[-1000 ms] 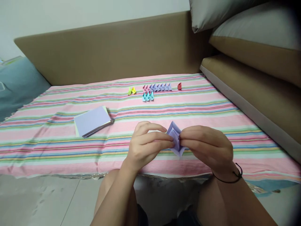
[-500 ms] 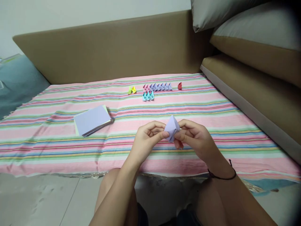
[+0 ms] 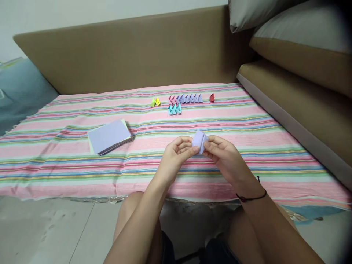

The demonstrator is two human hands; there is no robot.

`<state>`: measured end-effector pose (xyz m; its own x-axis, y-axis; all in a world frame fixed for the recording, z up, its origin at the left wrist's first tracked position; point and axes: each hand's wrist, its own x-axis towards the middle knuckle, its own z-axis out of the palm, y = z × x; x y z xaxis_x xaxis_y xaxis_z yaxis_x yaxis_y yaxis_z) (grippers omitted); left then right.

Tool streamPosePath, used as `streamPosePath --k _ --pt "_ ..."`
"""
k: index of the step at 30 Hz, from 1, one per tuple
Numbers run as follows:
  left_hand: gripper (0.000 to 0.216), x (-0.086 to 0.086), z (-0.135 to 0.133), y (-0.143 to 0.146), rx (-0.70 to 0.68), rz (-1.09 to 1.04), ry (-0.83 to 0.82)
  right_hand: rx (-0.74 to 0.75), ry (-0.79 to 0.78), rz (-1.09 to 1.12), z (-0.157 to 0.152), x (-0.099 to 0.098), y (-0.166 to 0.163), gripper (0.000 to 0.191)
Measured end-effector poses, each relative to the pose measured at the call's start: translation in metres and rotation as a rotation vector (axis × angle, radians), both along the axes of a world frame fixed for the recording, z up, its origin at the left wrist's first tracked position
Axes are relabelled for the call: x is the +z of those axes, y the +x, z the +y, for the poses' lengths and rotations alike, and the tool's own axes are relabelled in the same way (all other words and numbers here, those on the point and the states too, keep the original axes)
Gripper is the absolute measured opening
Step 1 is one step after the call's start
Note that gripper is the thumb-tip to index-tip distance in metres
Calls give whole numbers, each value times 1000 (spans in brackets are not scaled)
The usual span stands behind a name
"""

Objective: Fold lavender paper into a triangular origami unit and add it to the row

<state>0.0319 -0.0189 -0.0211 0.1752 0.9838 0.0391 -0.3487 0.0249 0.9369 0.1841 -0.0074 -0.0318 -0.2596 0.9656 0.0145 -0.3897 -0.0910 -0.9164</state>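
Observation:
A small folded piece of lilac paper [image 3: 199, 139] is held up between both hands, above the striped cloth [image 3: 148, 148]. My left hand [image 3: 176, 156] pinches its left side, thumb in front and fingers behind. On the right edge, my right hand [image 3: 224, 156] grips it between thumb and fingers. A crease or flap runs down the paper near the right thumb. Beyond the hands stand folded paper pieces in rows: lilac ones [image 3: 191, 98], pink ones [image 3: 172, 100], turquoise ones [image 3: 174, 109], yellow-green ones [image 3: 155, 102] and a single red one [image 3: 212, 98].
A stack of paper sheets [image 3: 110, 137], lilac on top, lies to the left on the cloth. A brown backrest [image 3: 132, 55] rises behind. Brown and grey cushions [image 3: 297, 99] are piled at the right. A blue-grey pillow [image 3: 24, 93] sits at the far left.
The lilac paper has been turned in the hands, so its pointed top now looks blunter and a crease shows on the right. The right fingers have shifted along its edge.

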Motion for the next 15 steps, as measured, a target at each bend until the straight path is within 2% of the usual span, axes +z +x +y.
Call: streamPosePath --k 3,7,9,12,15 --pt "26 -1 2 -1 20 37 7 10 -65 34 0 -2 -3 13" --pt "22 2 2 -5 -69 180 96 140 -109 6 1 -1 1 24" --pt "16 3 2 -7 -73 360 222 198 -119 -31 2 0 4 27" --pt "17 4 1 -9 43 660 460 177 -78 -37 3 1 5 21" --pt "21 4 0 -8 143 791 662 162 -25 11 3 2 5 17"
